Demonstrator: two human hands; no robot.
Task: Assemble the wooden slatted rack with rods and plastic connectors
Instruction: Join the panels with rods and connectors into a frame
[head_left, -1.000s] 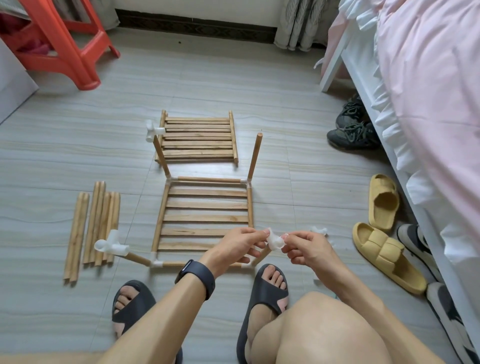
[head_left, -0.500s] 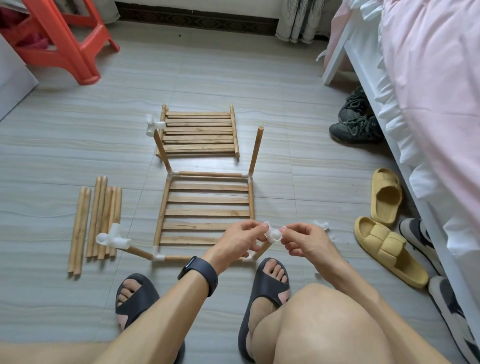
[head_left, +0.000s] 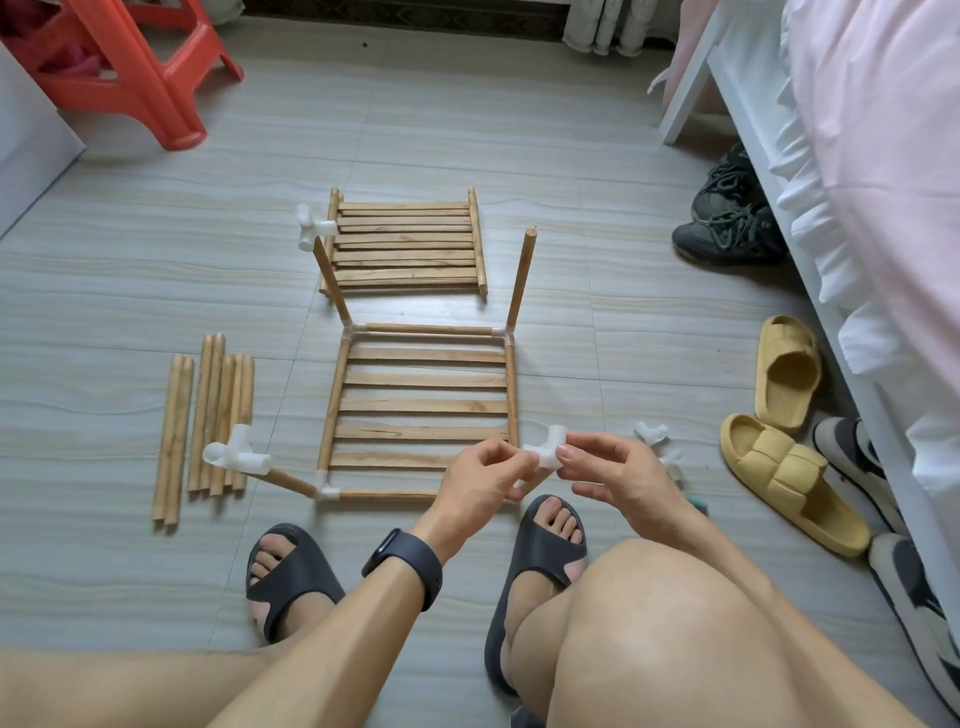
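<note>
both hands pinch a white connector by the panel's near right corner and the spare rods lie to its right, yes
No. In the head view the spare rods lie left of the slatted panel, not right. The left hand and right hand do pinch the white connector by its near right corner.

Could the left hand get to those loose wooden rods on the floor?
Probably yes: the loose rods lie uncovered on that side, but the left hand is pinching a white connector.
</note>
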